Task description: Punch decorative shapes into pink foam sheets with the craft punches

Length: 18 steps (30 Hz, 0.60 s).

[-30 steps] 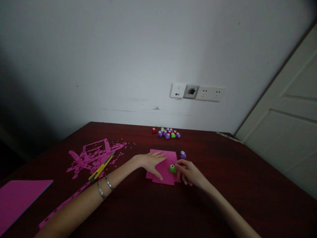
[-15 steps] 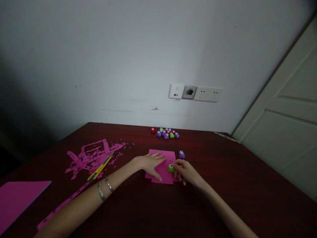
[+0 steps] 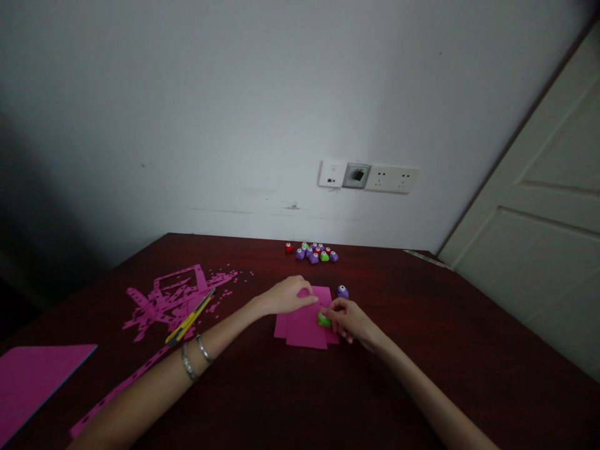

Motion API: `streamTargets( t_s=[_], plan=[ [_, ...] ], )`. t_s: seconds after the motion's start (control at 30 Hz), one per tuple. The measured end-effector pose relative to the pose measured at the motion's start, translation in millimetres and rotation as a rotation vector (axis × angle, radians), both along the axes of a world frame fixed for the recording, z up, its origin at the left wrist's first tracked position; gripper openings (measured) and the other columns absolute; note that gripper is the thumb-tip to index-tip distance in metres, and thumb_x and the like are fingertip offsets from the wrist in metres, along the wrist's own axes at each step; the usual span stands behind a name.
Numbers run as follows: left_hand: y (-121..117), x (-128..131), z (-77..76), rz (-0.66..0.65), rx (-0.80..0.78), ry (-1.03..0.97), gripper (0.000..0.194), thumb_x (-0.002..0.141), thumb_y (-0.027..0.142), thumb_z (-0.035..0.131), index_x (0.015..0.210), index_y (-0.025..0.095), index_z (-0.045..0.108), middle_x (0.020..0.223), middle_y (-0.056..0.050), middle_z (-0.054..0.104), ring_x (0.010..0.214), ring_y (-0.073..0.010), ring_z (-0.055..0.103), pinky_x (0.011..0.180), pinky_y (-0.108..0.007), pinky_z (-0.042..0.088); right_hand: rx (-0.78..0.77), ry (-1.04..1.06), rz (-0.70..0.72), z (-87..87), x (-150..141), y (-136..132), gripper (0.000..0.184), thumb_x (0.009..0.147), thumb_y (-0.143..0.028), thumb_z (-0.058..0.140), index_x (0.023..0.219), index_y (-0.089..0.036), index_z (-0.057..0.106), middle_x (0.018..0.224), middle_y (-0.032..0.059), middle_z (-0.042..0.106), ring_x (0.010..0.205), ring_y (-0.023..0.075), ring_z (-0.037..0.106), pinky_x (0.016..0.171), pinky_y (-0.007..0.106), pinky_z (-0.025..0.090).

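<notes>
Near edge of dark red table (image 3: pixel 262 400): large pink sheet (image 3: pixel 42 381) at far left, cut off by the view. Just right of it, a long holed pink strip (image 3: pixel 135 375) runs alongside the left forearm. Two silvery bracelets (image 3: pixel 188 362) on that wrist.

Mid-table: small pink paper (image 3: pixel 304 331), stepped at its near edge. Green paper punch (image 3: pixel 323 320) on its right part. Right hand (image 3: pixel 349 319) closed on the punch, thumb and fingertips over its top. Left hand (image 3: pixel 290 296) over the paper's upper left, loosely open, fingers bent, thumb apart; contact with the paper cannot be told.

Left of the hands: yellow cutter knife (image 3: pixel 191 317), blade end pointing away, beside tangled pink scraps (image 3: pixel 164 303) and tiny cut-out bits.

Just beyond the right hand: purple punch (image 3: pixel 342 292).

Far edge: cluster of purple, green and red punches (image 3: pixel 314 258); one red punch (image 3: pixel 289 248) slightly apart, left.

Behind: pale wall (image 3: pixel 225 112), sockets (image 3: pixel 391 180); white door (image 3: pixel 548 200) at right.
</notes>
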State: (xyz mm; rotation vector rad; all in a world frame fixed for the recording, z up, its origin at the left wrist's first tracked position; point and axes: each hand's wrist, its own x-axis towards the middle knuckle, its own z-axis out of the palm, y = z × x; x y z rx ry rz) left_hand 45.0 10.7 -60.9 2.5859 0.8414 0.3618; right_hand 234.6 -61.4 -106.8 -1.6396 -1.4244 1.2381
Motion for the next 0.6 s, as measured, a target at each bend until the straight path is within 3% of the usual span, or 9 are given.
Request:
streamTargets(
  t_s=[0.1, 0.3, 0.6],
  plan=[
    [0.3, 4.0, -1.1, 0.012, -0.129, -0.066, 0.044, 0.085, 0.048, 0.039, 0.076, 0.014, 0.064, 0.071, -0.005, 0.062, 0.066, -0.0123, 0.055, 0.065, -0.026, 0.043, -0.004, -0.035, -0.013, 6.3, -1.1, -1.5, 0.031, 0.075, -0.049, 0.055, 0.073, -0.021, 0.041, 0.044, -0.0097, 0.045, 0.031, 0.0040, 0.034, 0.027, 0.015, 0.023],
    [7.0, 11.8, -3.0, 0.011, -0.527, -0.005, 0.045, 0.081, 0.052, 0.043, 0.067, 0.013, 0.060, 0.057, -0.001, 0.058, 0.044, -0.0083, 0.051, 0.043, -0.021, 0.039, -0.107, -0.153, 0.138, 14.5, 4.3, 2.0, 0.041, 0.078, -0.054, 0.050, 0.058, -0.019, 0.043, 0.040, -0.0082, 0.040, 0.030, 0.0024, 0.030, 0.028, 0.016, 0.018],
    [13.9, 25.2, -9.0, -0.067, -0.731, 0.184, 0.061, 0.070, 0.070, 0.047, 0.067, 0.013, 0.067, 0.059, -0.005, 0.062, 0.043, -0.0081, 0.047, 0.041, -0.021, 0.033, -0.304, -0.254, 0.259, 20.6, 12.9, 18.8, 0.048, 0.078, -0.053, 0.052, 0.050, -0.014, 0.050, 0.039, -0.0042, 0.044, 0.028, 0.0015, 0.030, 0.027, 0.016, 0.016]
  ],
)
